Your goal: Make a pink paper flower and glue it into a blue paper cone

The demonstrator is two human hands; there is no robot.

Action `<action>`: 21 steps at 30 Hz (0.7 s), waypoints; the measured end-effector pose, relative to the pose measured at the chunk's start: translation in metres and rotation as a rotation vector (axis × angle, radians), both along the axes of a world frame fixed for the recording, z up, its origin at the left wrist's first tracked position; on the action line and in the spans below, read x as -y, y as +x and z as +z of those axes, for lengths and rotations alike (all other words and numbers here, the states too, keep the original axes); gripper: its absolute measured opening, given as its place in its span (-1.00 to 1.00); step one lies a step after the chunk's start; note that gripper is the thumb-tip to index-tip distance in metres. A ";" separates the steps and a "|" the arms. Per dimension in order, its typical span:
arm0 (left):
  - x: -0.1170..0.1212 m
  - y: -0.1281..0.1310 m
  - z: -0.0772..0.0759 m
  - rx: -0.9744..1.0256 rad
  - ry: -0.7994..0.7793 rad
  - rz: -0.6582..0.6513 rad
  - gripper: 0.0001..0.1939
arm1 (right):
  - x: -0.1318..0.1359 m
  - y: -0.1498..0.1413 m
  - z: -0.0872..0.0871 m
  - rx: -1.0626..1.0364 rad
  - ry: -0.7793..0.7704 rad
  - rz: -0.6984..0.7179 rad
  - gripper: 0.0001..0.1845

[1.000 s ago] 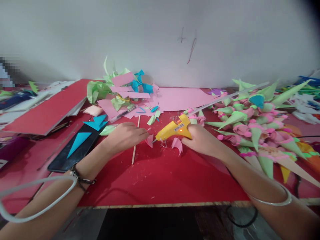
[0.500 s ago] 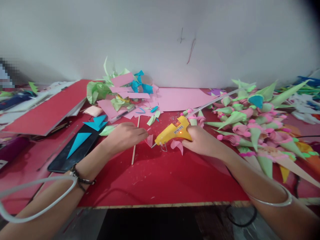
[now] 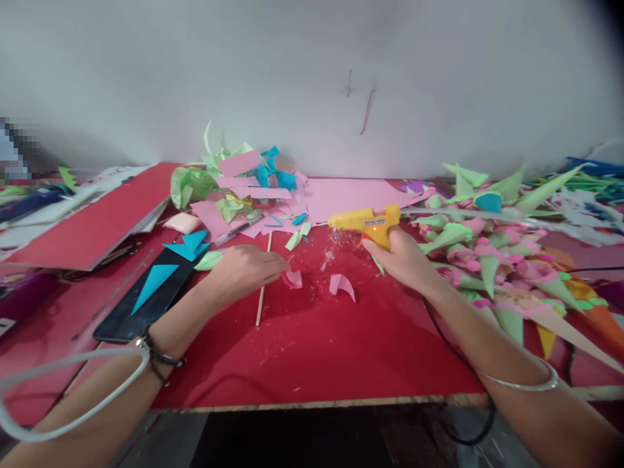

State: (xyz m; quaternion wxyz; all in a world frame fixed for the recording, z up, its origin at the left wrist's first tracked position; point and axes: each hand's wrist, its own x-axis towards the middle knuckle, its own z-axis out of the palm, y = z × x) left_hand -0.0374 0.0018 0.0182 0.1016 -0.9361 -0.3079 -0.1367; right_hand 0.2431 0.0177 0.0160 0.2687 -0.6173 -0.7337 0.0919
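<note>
My right hand (image 3: 400, 260) grips a yellow glue gun (image 3: 365, 222), held level above the red table top (image 3: 316, 351) with its nozzle pointing left. A long clear glue stick pokes out of its back over the paper flowers. My left hand (image 3: 244, 268) rests on the table with fingers pinched on a small curled pink paper petal (image 3: 294, 279). A thin wooden skewer (image 3: 264, 279) lies under that hand. A second pink petal (image 3: 342, 286) lies loose between my hands.
A heap of green and pink paper cone flowers (image 3: 492, 247) fills the right side. Pink, green and blue paper scraps (image 3: 244, 188) pile at the back. A black phone (image 3: 146, 292) with blue triangles lies left, beside red card sheets (image 3: 92, 221). The gun's black cord (image 3: 468, 364) runs off the front edge.
My right hand has lifted the glue gun away from the petal, up and to the right. My left hand has stayed on the petal.
</note>
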 end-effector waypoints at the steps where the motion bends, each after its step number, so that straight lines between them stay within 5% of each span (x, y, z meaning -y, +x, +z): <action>1: 0.000 0.000 -0.002 0.019 -0.027 0.008 -0.77 | -0.003 0.002 -0.003 -0.010 -0.009 0.004 -0.72; 10: 0.007 0.013 -0.004 0.305 -0.486 -0.074 -0.84 | -0.008 0.002 -0.011 0.043 0.015 0.228 -0.66; 15: 0.006 0.014 -0.007 0.293 -0.569 -0.108 -0.83 | -0.006 0.005 -0.006 0.134 0.019 0.136 -0.75; 21: 0.004 0.014 -0.011 0.227 -0.566 -0.066 -0.84 | -0.003 0.015 0.001 0.283 0.037 -0.030 -0.58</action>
